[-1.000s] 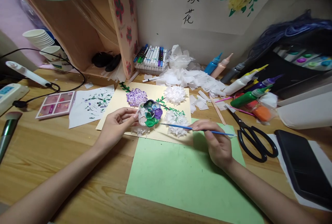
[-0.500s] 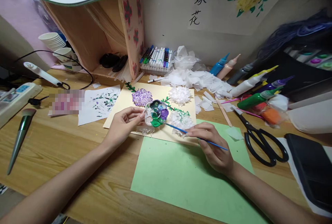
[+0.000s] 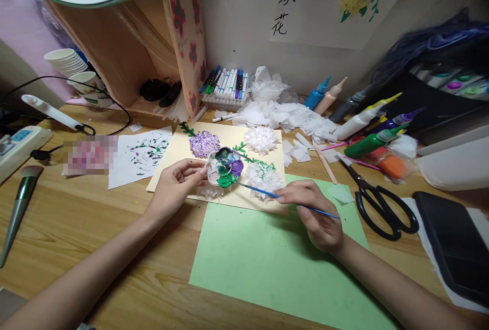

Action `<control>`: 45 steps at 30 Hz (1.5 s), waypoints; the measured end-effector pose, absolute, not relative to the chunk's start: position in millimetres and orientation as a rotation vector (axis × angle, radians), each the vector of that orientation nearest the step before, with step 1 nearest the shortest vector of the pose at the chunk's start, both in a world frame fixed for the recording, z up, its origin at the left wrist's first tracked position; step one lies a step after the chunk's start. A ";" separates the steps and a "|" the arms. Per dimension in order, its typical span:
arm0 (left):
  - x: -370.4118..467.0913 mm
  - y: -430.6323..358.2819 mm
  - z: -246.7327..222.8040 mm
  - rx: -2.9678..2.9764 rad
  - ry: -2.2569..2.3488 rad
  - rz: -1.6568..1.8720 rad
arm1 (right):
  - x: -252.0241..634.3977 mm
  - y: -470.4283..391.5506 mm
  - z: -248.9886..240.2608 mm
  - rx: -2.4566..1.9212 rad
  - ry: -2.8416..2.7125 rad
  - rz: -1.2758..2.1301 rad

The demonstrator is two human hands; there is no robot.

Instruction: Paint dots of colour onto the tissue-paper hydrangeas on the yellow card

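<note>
My left hand (image 3: pixel 178 182) pinches the rim of a small flower-shaped paint palette (image 3: pixel 225 167), its wells smeared with green, purple and dark paint. In my right hand (image 3: pixel 313 213) is a thin blue paintbrush (image 3: pixel 263 192), its tip at the palette's lower right edge. Both are above a cream sheet (image 3: pixel 179 167). On that sheet are a purple-dabbed paper flower (image 3: pixel 205 144), a white one (image 3: pixel 262 139) and another white one touched with green (image 3: pixel 263 177), with painted green leaves. Part of a further white flower shows below the palette.
A green sheet (image 3: pixel 267 258) lies in front. To the right are black scissors (image 3: pixel 385 213), a wooden stick (image 3: pixel 324 162), paint bottles (image 3: pixel 376 141) and a black phone-like slab (image 3: pixel 451 238). Behind are paper scraps (image 3: pixel 282 116) and markers (image 3: pixel 225 85); at left, a paint-marked sheet (image 3: pixel 141 154) and large brush (image 3: pixel 21 208).
The brush tip has moved slightly away from the palette's green well. The whole view has shifted a little, with the table things appearing further left; both hands keep their holds.
</note>
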State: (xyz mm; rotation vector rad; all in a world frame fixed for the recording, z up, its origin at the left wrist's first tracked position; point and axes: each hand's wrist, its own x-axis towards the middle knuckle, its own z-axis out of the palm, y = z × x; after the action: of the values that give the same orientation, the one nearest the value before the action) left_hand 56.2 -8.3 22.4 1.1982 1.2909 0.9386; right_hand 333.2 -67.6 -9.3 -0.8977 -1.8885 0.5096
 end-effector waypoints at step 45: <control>27.9 1.0 11.2 1.044 1.639 0.822 | 347.3 20.8 -12.6 -1.088 -0.970 0.966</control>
State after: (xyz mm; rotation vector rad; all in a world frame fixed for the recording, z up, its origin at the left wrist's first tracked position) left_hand 27.9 1.0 11.2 1.0440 1.6389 0.8219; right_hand 347.3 20.8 -12.6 -1.0876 -0.9699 0.9656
